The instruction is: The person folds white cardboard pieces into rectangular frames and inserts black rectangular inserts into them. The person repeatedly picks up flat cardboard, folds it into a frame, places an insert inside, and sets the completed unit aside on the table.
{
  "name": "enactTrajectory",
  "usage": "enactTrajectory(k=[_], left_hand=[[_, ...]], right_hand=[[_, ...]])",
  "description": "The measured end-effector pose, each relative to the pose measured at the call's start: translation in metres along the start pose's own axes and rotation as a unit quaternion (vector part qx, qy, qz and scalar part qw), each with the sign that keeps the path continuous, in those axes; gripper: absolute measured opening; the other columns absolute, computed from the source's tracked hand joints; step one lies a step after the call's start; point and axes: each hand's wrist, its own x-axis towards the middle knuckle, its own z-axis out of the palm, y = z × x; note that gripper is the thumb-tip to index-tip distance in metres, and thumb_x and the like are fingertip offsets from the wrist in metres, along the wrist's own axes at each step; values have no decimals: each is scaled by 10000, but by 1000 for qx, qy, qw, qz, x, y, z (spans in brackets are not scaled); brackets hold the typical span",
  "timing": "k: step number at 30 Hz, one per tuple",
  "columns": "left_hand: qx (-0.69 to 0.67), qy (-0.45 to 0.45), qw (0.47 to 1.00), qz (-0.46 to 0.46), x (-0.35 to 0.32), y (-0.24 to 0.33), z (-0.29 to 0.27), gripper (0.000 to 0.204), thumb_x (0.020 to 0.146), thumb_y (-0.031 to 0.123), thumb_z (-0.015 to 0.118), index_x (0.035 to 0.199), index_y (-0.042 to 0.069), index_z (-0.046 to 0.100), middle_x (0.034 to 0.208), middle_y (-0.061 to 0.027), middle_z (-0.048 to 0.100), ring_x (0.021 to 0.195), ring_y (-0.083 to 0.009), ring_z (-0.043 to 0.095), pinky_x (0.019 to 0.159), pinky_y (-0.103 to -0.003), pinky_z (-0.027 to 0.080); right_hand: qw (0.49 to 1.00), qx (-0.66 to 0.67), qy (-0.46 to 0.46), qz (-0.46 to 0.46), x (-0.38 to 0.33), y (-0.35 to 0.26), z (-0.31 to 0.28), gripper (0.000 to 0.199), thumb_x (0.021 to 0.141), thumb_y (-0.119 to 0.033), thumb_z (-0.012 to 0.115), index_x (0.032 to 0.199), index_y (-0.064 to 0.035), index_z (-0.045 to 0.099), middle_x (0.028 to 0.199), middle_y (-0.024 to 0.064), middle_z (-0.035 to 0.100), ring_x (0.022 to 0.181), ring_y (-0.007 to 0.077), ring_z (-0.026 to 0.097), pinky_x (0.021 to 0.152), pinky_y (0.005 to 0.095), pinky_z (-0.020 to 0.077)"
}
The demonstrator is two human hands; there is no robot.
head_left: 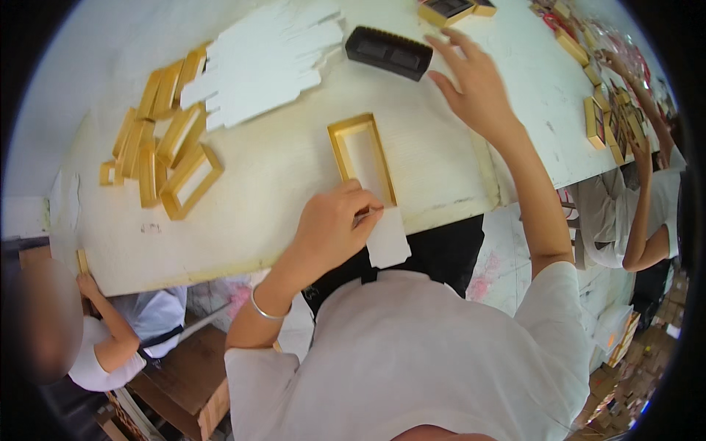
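Note:
My left hand (334,224) is closed on a flat white card (387,239) at the near edge of the white table (279,169). Its fingertips touch the near end of an open gold box frame (362,156) lying flat in front of me. My right hand (474,77) is stretched out over the table with fingers spread, holding nothing, just right of a black plastic tray insert (388,51).
A heap of gold box frames (165,140) lies at the left, beside a stack of white die-cut cards (261,62). More gold boxes (456,9) sit at the far edge and along the right (607,117). Other people work at the left (103,345) and right (647,213).

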Motion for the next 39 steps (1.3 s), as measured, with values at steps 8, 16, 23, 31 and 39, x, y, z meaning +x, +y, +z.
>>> enactTrajectory(k=[8,16,23,31,39], left_hand=[[12,-28,999,-27,-3,1,-5,80,777,63,679,798,-13,662,683,-88,591,582,-175,582,551,-275,466],[-249,-151,948,-132,11,5,-33,294,884,133,619,1130,41,486,736,-56,569,683,-96,530,615,-225,431],[-194,-1,979,-59,-2,-10,-6,226,910,61,581,1093,47,450,1063,-107,554,780,-130,561,632,-257,465],[102,44,991,74,-12,-11,3,171,767,65,689,881,14,574,954,-114,560,735,-298,572,637,-360,488],[132,-183,971,84,12,-9,-58,260,660,214,765,683,57,560,860,-64,540,872,-288,525,794,-392,428]], right_hand=[[958,134,-72,-242,-93,-104,-34,309,728,-79,651,1036,-73,660,1215,111,561,1020,253,564,834,381,476],[814,549,-47,182,-75,-117,-9,331,794,25,676,1072,-47,512,928,103,543,777,184,554,659,297,471],[851,451,-154,222,-62,-132,-22,303,844,-93,639,1116,-40,517,941,112,544,762,187,530,649,296,439],[964,184,-187,-43,-60,-127,-20,213,704,-60,644,901,-2,588,840,83,541,822,226,562,663,328,408],[872,437,-216,49,-28,-76,-38,274,819,-77,658,1081,-39,587,1201,136,533,935,281,583,797,381,471]])
